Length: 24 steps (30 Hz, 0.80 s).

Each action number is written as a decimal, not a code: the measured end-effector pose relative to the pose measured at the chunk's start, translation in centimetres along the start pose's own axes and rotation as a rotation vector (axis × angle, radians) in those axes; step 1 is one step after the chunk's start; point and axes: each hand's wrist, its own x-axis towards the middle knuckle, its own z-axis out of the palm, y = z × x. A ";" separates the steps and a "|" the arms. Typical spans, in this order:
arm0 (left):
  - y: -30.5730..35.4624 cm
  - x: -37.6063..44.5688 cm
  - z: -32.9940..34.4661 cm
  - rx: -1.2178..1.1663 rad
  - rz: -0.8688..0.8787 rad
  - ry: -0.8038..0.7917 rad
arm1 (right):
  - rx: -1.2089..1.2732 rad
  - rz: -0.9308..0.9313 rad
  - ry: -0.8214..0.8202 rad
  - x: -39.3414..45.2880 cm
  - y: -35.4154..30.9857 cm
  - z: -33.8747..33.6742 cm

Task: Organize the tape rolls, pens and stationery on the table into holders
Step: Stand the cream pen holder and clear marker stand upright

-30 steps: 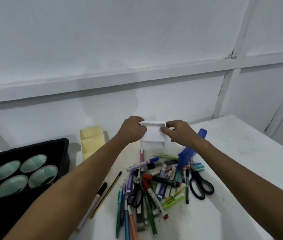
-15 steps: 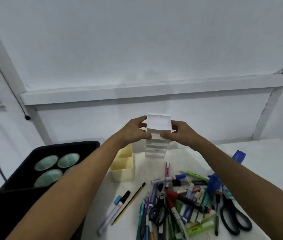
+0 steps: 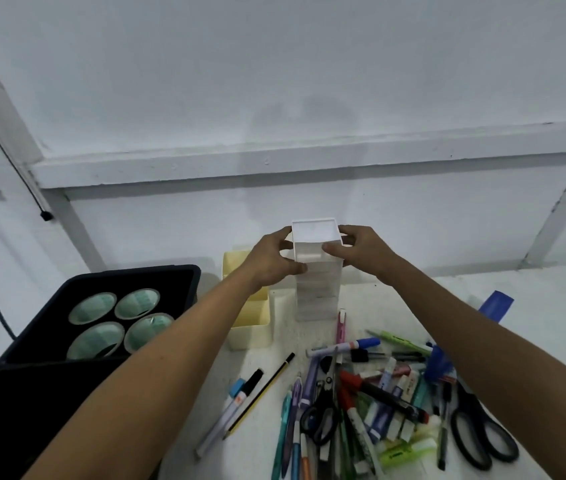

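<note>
A: Where's the white holder (image 3: pixel 315 271)?

B: Upright behind the pen pile (image 3: pixel 361 400), yellow holder (image 3: pixel 250 327) beside it. Left hand (image 3: pixel 274 258) and right hand (image 3: pixel 357 249) each close their grip on its top section, opposite sides.

A: Next?

B: Probably straight up.

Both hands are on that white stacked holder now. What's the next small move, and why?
Probably lift the top white cup straight up off the stack. The left hand and right hand pinch its two sides, the nested cups below still stand on the table, and the pens lie loose in front, needing separate holders.
</note>
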 end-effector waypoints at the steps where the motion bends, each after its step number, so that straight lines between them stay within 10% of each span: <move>1: -0.1 0.2 0.0 -0.002 -0.003 0.001 | -0.002 -0.004 -0.011 0.0 0.1 0.0; 24: -0.8 -0.4 1.1 0.179 -0.101 0.107 | -0.192 0.192 0.035 -2.7 2.4 0.8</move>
